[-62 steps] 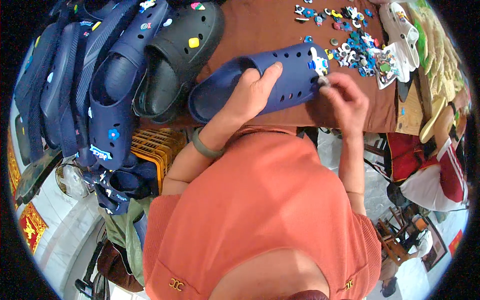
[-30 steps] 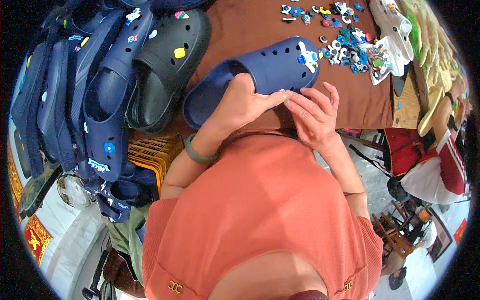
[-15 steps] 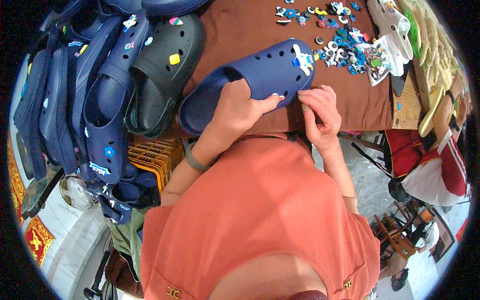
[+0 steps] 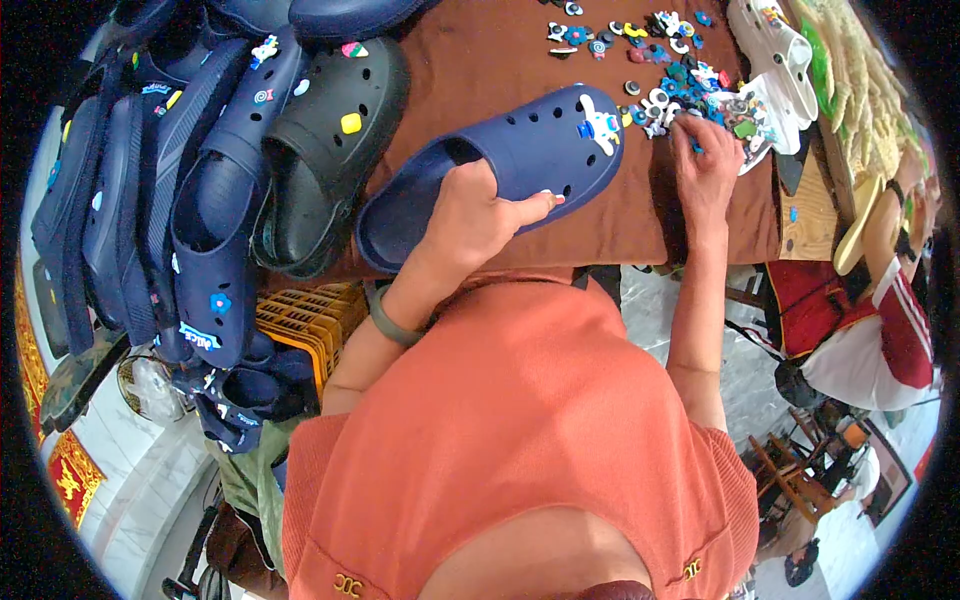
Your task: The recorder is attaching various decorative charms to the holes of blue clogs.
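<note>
A navy blue clog lies on the brown cloth, its toe toward the right. On its toe sits a white and blue character charm. My left hand grips the near side of the clog, fingers inside the opening and thumb on the upper beside a small charm. My right hand is at the near edge of a pile of small colourful shoe charms. Its fingers are bent and drawn together among the charms; whatever lies between the fingertips is hidden.
A black clog with charms and several navy clogs crowd the left of the cloth. White clogs and a clear plastic bag are at the right. An orange crate stands below the table edge. Other people are at the far right.
My right hand has left the clog's near toe edge and moved right and away from me to the charm pile. My left hand keeps its hold on the clog, which has barely shifted.
</note>
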`<action>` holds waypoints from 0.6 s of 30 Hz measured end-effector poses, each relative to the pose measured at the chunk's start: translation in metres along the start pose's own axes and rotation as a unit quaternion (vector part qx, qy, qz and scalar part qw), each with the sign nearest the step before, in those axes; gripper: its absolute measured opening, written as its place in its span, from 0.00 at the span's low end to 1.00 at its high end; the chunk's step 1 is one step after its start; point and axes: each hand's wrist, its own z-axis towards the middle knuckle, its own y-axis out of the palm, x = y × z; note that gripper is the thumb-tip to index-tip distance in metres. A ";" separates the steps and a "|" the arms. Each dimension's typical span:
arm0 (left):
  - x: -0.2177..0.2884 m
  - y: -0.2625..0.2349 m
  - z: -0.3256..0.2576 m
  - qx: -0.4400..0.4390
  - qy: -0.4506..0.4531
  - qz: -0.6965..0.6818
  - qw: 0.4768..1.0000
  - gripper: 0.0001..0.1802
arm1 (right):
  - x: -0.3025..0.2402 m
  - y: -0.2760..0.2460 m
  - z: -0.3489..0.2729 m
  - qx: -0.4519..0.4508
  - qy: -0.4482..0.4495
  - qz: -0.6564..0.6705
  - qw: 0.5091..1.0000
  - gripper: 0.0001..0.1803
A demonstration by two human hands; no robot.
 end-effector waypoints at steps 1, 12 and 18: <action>0.000 -0.001 -0.001 0.000 0.001 -0.001 1.000 0.18 | 0.003 0.006 0.007 0.001 -0.001 -0.001 1.000 0.06; -0.003 -0.002 -0.007 -0.060 -0.064 -0.114 0.990 0.25 | -0.008 0.034 0.041 -0.136 -0.056 -0.130 0.981 0.10; -0.014 0.002 -0.005 -0.064 -0.051 -0.146 0.986 0.25 | -0.019 0.024 0.044 -0.115 -0.042 -0.020 0.992 0.08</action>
